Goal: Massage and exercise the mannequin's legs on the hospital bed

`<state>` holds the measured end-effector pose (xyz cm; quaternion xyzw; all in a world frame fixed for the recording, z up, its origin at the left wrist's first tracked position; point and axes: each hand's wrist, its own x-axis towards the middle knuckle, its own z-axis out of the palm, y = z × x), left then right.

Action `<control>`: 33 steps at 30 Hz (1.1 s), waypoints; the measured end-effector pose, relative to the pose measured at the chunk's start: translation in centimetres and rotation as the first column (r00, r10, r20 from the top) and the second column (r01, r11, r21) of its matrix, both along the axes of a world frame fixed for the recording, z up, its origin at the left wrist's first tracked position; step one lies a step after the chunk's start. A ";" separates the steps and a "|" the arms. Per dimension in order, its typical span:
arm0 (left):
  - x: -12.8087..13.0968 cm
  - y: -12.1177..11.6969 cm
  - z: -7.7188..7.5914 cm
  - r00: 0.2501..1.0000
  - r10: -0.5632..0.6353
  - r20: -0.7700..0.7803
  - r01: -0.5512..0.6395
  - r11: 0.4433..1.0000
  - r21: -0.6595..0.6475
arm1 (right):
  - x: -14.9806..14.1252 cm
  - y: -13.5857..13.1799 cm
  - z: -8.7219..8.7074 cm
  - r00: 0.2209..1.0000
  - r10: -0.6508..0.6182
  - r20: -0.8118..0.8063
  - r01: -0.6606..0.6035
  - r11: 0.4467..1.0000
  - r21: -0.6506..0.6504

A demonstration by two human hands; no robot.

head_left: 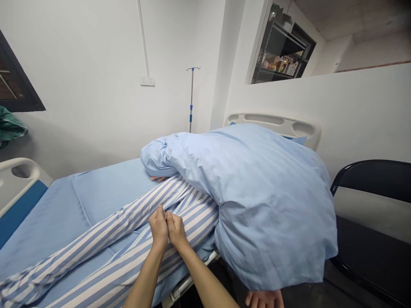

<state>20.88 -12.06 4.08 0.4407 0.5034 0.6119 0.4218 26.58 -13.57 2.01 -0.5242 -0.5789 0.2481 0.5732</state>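
My left hand point(158, 224) and my right hand point(175, 227) are side by side at the centre, both curled into loose fists with the thumbs on top. Their inner sides touch or nearly touch. Directly beneath them are blue-and-white striped trousers point(112, 265) on a figure lying on the bed; the fists are over the nearer thigh. No object shows in either fist, though the curled fingertips are hidden. A light blue quilt point(257, 184) covers the figure's upper body and head. Fingers point(159, 178) peek out at its far edge, and another hand point(265, 298) hangs below its near edge.
The bed's blue sheet point(105, 188) stretches left to a pale footboard point(22, 171). A headboard point(276, 119) rises behind the quilt. An infusion stand point(192, 98) is by the wall. A black folding chair point(375, 179) stands close on the right.
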 end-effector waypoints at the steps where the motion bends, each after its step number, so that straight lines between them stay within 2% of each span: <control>1: -0.2 -0.1 -0.7 1.000 0.007 -0.030 -0.008 1.000 -0.019 | 0.0 0.0 -0.1 1.000 -0.009 -0.001 0.009 1.000 -0.006; 5: -0.7 -0.3 -2.9 0.983 -0.056 -0.178 0.054 0.998 -0.015 | -0.2 0.2 -0.4 1.000 -0.026 -0.001 0.026 1.000 -0.009; 8: -0.9 -0.3 -2.9 0.974 -0.049 -0.220 0.050 0.999 -0.002 | -0.1 0.6 -0.1 1.000 -0.009 0.009 0.009 1.000 -0.025; 11: -0.8 -0.3 -2.6 0.969 -0.061 -0.240 0.067 0.998 0.015 | 0.4 1.1 1.1 0.997 0.034 0.075 -0.029 0.998 -0.060; 14: -0.6 -0.4 -2.7 0.962 -0.073 -0.261 0.086 0.995 0.040 | 1.0 1.5 2.3 0.987 0.060 0.147 -0.056 0.998 -0.031; 16: -0.5 -0.5 -2.7 0.962 -0.064 -0.267 0.077 0.996 0.039 | 1.1 1.6 2.5 0.988 0.071 0.138 -0.069 0.997 -0.022; 20: -0.7 -0.5 -2.7 0.972 -0.039 -0.231 0.036 0.999 -0.016 | 0.6 1.5 1.4 0.991 0.071 0.115 -0.066 0.997 -0.047; 23: -0.8 -0.3 -2.6 0.984 -0.062 -0.167 0.056 0.998 -0.041 | 0.4 1.3 0.4 0.992 0.049 0.115 -0.047 0.999 -0.023; 26: -0.4 -0.2 -1.9 0.995 -0.103 -0.009 0.102 0.993 -0.065 | 0.6 1.4 0.1 0.999 0.023 0.043 -0.022 1.000 -0.016; 29: 0.5 -0.1 -0.3 0.974 -0.154 0.168 0.163 0.986 -0.038 | 0.8 1.6 0.2 0.998 -0.014 -0.066 0.013 1.000 -0.019; 31: 1.1 -0.1 1.0 0.963 -0.180 0.199 0.179 0.984 0.025 | 1.0 1.7 0.2 0.992 -0.027 -0.121 0.025 0.999 -0.021; 33: 1.5 0.0 1.6 0.977 -0.149 0.156 0.139 0.988 0.071 | 1.0 1.7 0.2 0.989 -0.031 -0.143 0.028 0.999 -0.024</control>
